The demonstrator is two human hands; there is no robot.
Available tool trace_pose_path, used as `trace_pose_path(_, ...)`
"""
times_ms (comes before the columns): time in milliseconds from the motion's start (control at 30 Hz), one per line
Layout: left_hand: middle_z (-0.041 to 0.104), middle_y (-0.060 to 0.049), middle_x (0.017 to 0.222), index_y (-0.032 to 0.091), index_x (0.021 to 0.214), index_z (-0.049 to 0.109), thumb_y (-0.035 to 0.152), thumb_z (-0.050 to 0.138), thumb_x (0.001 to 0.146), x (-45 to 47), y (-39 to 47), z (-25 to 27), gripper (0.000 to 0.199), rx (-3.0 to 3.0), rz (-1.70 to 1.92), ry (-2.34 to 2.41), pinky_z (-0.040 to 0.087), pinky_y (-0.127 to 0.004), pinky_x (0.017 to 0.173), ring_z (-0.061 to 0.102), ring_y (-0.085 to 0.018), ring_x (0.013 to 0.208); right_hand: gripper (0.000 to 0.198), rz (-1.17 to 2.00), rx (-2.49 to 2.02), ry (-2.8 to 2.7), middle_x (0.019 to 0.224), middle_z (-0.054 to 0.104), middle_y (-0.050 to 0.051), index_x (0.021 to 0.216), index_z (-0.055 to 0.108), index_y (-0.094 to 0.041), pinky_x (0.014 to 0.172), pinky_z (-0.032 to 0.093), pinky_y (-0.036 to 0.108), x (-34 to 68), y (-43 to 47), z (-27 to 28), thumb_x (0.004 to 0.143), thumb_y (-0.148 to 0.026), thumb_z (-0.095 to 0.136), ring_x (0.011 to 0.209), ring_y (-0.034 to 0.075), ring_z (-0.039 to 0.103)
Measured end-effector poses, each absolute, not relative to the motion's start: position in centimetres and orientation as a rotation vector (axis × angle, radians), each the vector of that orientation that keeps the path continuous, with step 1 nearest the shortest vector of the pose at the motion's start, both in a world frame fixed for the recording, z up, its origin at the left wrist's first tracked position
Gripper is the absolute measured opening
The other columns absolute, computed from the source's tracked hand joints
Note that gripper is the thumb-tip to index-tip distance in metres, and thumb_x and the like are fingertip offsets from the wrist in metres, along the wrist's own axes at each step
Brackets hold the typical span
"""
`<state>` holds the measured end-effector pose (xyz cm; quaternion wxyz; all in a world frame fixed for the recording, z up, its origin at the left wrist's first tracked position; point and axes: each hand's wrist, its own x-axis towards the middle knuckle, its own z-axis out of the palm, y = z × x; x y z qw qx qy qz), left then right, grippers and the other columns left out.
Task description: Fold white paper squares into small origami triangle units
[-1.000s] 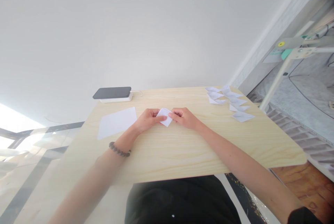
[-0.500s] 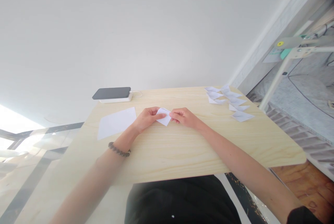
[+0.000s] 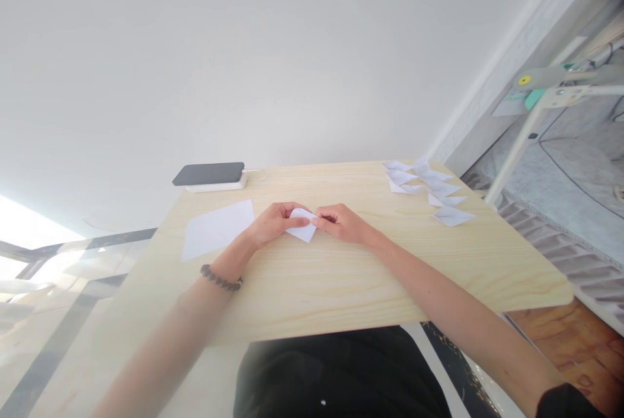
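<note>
A small folded piece of white paper (image 3: pixel 303 233) is between my two hands over the middle of the table. My left hand (image 3: pixel 273 223) grips its left side, thumb across the front and fingers behind. With thumb and index finger, my right hand (image 3: pixel 342 223) pinches the paper's right corner. The fingers partly hide its upper folds. To the left lies a flat sheet of white paper (image 3: pixel 217 229), near my left wrist with its dark bead bracelet.
Several folded white paper pieces (image 3: pixel 453 216) stand in two rows at the table's back right. A dark phone (image 3: pixel 208 173) rests on a white block at the back left, with a white cable. Behind the pale wooden table (image 3: pixel 312 301) rises a wall (image 3: pixel 312 67).
The folded paper has tilted and shifted slightly down and left. My thumbs have come closer together on it. The other things stay in place.
</note>
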<state>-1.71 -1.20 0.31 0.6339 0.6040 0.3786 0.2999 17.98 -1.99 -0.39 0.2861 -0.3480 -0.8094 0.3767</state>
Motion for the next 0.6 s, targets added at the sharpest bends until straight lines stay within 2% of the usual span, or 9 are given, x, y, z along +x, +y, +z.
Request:
trace_pose_path(200, 0.065, -0.004, 0.075, 0.013, 0.086, 0.064, 0.030, 0.070, 0.061, -1.79, -1.11, 0.12, 0.031, 1.393, 0.672, 0.856, 0.042, -0.025, 0.062, 0.057, -0.014, 0.067, 0.032, 1.085, -0.901, -2.203, 0.055, 0.037, -0.004, 0.060, 0.045, -0.016, 0.047, 0.025, 0.020, 18.05, -2.15, 0.06, 0.082, -0.037, 0.041, 0.050, 0.006, 0.032)
trace_pose_path(300, 0.066, -0.005, 0.079, 0.014, 0.087, 0.065, 0.035, 0.067, 0.065, -1.72, -1.03, -0.16, 0.031, 1.331, 0.752, 0.869, 0.043, -0.027, 0.064, 0.059, -0.015, 0.070, 0.031, 1.121, -0.922, -2.129, 0.055, 0.041, -0.004, 0.063, 0.048, -0.015, 0.047, 0.027, 0.020, 18.17, -1.94, -0.11, 0.082, -0.037, 0.040, 0.049, 0.006, 0.035)
trace_pose_path(400, 0.067, -0.006, 0.079, 0.012, 0.083, 0.067, 0.040, 0.063, 0.069, -1.59, -1.07, -0.30, 0.031, 1.284, 0.808, 0.910, 0.043, -0.027, 0.064, 0.059, -0.016, 0.070, 0.030, 1.094, -0.946, -2.088, 0.053, 0.041, -0.004, 0.062, 0.050, -0.015, 0.046, 0.028, 0.020, 18.17, -1.79, -0.31, 0.082, -0.036, 0.041, 0.047, 0.006, 0.035)
trace_pose_path(600, 0.067, -0.008, 0.077, 0.011, 0.080, 0.068, 0.040, 0.065, 0.067, -1.51, -1.16, -0.11, 0.032, 1.266, 0.820, 0.946, 0.045, -0.027, 0.062, 0.059, -0.018, 0.069, 0.031, 1.044, -0.961, -2.094, 0.051, 0.041, -0.004, 0.061, 0.051, -0.015, 0.046, 0.027, 0.020, 18.01, -1.82, -0.34, 0.081, -0.036, 0.042, 0.047, 0.006, 0.034)
